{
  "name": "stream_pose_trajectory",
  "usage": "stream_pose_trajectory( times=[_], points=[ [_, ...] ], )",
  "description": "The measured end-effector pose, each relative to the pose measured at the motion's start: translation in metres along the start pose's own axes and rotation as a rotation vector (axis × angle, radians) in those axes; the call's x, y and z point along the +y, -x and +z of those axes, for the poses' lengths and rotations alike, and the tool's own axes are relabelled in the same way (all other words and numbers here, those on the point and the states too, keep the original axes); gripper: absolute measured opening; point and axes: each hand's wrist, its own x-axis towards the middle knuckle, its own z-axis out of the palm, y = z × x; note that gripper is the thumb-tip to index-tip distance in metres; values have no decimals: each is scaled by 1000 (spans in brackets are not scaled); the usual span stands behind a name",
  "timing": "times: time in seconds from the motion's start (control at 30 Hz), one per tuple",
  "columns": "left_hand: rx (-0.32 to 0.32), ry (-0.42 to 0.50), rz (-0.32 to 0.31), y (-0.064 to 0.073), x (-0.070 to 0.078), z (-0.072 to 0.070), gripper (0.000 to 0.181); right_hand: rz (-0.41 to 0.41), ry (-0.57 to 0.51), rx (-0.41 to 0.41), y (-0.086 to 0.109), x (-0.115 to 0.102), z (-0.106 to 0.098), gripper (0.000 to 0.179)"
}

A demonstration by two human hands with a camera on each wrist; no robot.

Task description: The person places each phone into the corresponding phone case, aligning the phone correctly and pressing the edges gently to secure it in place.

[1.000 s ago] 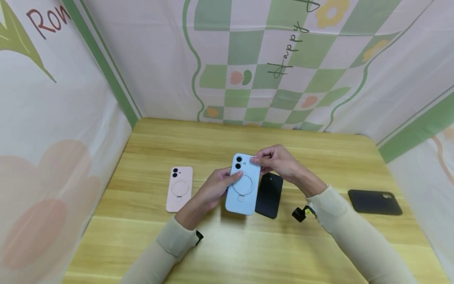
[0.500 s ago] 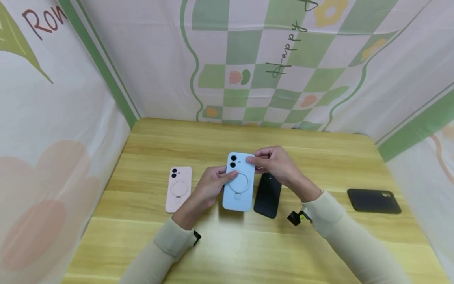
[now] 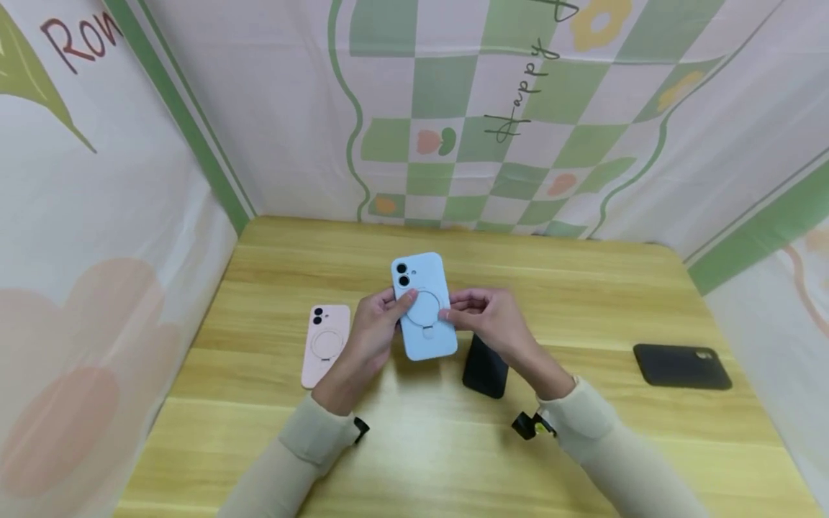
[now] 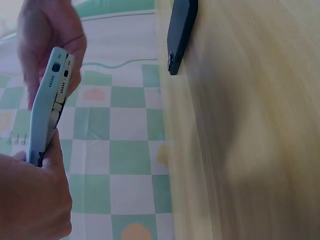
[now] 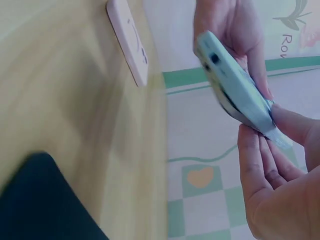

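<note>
A light blue phone case (image 3: 429, 338) with a ring on its back is held up above the table, two camera lenses showing at its top left. In the left wrist view a pale phone (image 4: 65, 75) with port and speaker holes lies along the case, its edge standing partly out of it. My left hand (image 3: 370, 327) grips the left side, thumb on the back beside the ring. My right hand (image 3: 492, 320) pinches the right edge below the middle. Under the right hand a black phone-shaped slab (image 3: 487, 370) lies on the table, partly covered in the head view.
A pink phone case (image 3: 326, 345) with a ring and two lenses lies at the left on the wooden table (image 3: 414, 460). A black phone case (image 3: 683, 367) with a camera cutout lies at the far right. Printed cloth (image 3: 447, 86) hangs behind the table.
The blue case has moved up and left and now tilts, its top leaning left. My right hand has slid from its upper right corner down the right edge. The left hand keeps its grip.
</note>
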Motion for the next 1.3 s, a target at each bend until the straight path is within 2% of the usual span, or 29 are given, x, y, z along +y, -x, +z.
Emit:
stream_pose_trajectory(
  times=[0.13, 0.27, 0.4, 0.63, 0.87, 1.13, 1.23, 1.3],
  points=[
    [23, 60, 3, -1, 2, -3, 37, 28, 3, -33, 4, 6, 6, 29],
    [28, 96, 11, -2, 2, -4, 38, 51, 8, -29, 5, 9, 9, 28],
    [20, 96, 16, -1, 2, -4, 38, 44, 29, -20, 6, 11, 9, 26],
    [-37, 49, -2, 0, 5, -7, 39, 18, 71, -47, 9, 11, 4, 24],
    [-77, -23, -27, -2, 5, -14, 31, -20, 247, -121, 7, 2, -8, 23],
    [-80, -48, -34, -2, 2, -20, 33, -69, 407, -291, 5, -13, -25, 16],
    [-89, -39, -34, -1, 1, -20, 35, -77, 424, -295, 5, -14, -27, 15],
    [-74, -6, -18, 1, 1, -20, 35, -83, 427, -247, 5, -12, -26, 17]
  ],
)
